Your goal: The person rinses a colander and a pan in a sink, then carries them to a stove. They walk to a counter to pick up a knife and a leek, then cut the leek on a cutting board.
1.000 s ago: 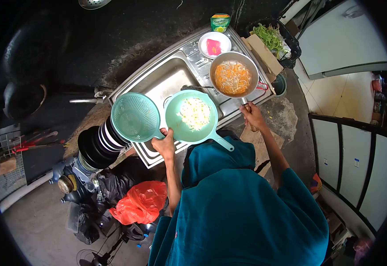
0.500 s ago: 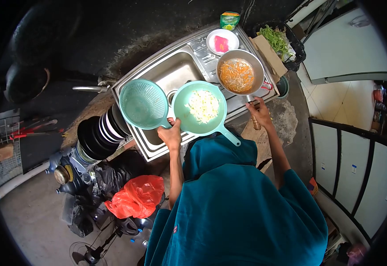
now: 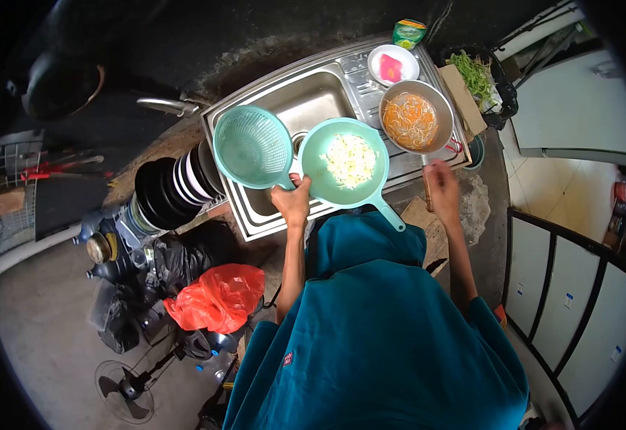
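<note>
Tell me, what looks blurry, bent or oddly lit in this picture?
Head view: the right grip looks smeared, the left grip crisper; head view: the white panels bow, and the picture's corners go black; head view: the sink basin shines palely, while the wall behind is very dark.

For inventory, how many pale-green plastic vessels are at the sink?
2: the colander at the left hand; the bowl of chopped pieces, right of the colander. Any nested beneath would be hidden.

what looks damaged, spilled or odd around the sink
The floor near the sink has a ragged pale patch, as if its surface has worn away. No spill stands out around the pan or strainer.
</note>
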`<state>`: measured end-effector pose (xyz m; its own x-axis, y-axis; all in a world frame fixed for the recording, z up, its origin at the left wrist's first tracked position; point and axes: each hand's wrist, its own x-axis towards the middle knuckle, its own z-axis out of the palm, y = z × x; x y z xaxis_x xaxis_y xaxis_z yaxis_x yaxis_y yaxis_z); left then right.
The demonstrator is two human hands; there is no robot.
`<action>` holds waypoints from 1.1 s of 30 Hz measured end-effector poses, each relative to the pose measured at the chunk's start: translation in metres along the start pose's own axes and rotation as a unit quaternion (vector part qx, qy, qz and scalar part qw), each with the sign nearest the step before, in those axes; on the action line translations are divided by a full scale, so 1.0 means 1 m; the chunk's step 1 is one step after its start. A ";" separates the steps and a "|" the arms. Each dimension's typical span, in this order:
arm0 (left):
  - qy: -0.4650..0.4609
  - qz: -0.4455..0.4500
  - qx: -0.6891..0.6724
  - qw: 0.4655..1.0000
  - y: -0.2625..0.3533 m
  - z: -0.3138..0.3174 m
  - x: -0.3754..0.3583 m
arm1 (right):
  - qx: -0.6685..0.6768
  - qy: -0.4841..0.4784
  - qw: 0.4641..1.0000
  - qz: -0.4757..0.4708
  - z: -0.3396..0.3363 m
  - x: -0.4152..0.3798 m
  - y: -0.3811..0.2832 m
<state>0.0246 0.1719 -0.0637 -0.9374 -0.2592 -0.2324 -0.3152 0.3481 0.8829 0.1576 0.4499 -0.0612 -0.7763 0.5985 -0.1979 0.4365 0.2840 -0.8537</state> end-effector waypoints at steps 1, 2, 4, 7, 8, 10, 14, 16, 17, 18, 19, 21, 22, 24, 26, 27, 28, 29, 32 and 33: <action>0.002 0.005 -0.003 1.000 -0.005 0.000 0.002 | 0.103 -0.107 0.986 0.072 0.009 -0.011 -0.018; -0.002 -0.004 -0.006 1.000 -0.005 0.000 0.002 | 0.202 -0.210 0.946 0.143 0.020 -0.021 -0.032; -0.002 -0.015 -0.012 1.000 -0.005 -0.001 0.004 | 0.222 -0.363 0.895 0.134 0.038 -0.034 -0.058; -0.046 -0.019 -0.062 0.997 -0.004 -0.010 0.009 | 0.216 -0.387 0.881 0.164 0.052 -0.041 -0.060; -0.110 -0.072 -0.148 0.980 -0.003 -0.017 0.014 | 0.234 -0.367 0.886 0.159 0.057 -0.042 -0.059; -0.190 -0.144 -0.278 0.931 0.000 -0.029 0.021 | 0.247 -0.334 0.894 0.168 0.051 -0.045 -0.076; -0.233 -0.135 -0.269 0.925 -0.028 -0.040 0.031 | 0.216 -0.309 0.923 0.081 0.052 -0.042 -0.101; -0.294 -0.153 -0.253 0.909 -0.028 -0.039 0.028 | 0.097 -0.267 0.956 -0.075 0.069 -0.031 -0.109; -0.294 -0.151 -0.258 0.908 -0.028 -0.038 0.026 | -0.020 -0.211 0.951 -0.227 0.079 -0.024 -0.115; -0.320 -0.169 -0.275 0.891 -0.024 -0.039 0.023 | -0.094 -0.259 0.947 -0.167 0.079 -0.022 -0.142; -0.347 -0.186 -0.293 0.872 -0.020 -0.038 0.023 | -0.097 -0.257 0.946 -0.172 0.089 -0.013 -0.142; -0.351 -0.188 -0.293 0.869 -0.023 -0.032 0.025 | -0.304 -0.228 0.877 -0.295 0.114 0.003 -0.127; -0.362 -0.202 -0.293 0.862 -0.023 -0.029 0.027 | -0.324 -0.227 0.872 -0.289 0.124 0.005 -0.125; -0.367 -0.223 -0.289 0.856 -0.021 -0.026 0.033 | -0.328 -0.228 0.868 -0.294 0.134 0.007 -0.129; -0.361 -0.218 -0.289 0.860 -0.018 -0.028 0.041 | -0.332 -0.241 0.870 -0.274 0.139 0.010 -0.138; -0.358 -0.217 -0.281 0.863 -0.018 -0.031 0.043 | -0.335 -0.247 0.866 -0.279 0.141 0.010 -0.137; -0.357 -0.216 -0.286 0.863 -0.017 -0.033 0.046 | -0.316 -0.233 0.869 -0.300 0.144 0.014 -0.133; -0.350 -0.216 -0.291 0.863 -0.016 -0.036 0.049 | -0.296 -0.220 0.872 -0.322 0.145 0.017 -0.131; -0.357 -0.209 -0.296 0.861 -0.014 -0.043 0.056 | -0.274 -0.228 0.874 -0.331 0.148 0.021 -0.135; -0.354 -0.208 -0.299 0.861 -0.014 -0.044 0.059 | -0.256 -0.223 0.878 -0.338 0.150 0.020 -0.137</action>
<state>-0.0194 0.1116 -0.0718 -0.6839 0.4380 -0.5835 -0.7116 -0.2236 0.6661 0.0139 0.3109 -0.0199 -0.9877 -0.1566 0.0038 -0.1335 0.8288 -0.5434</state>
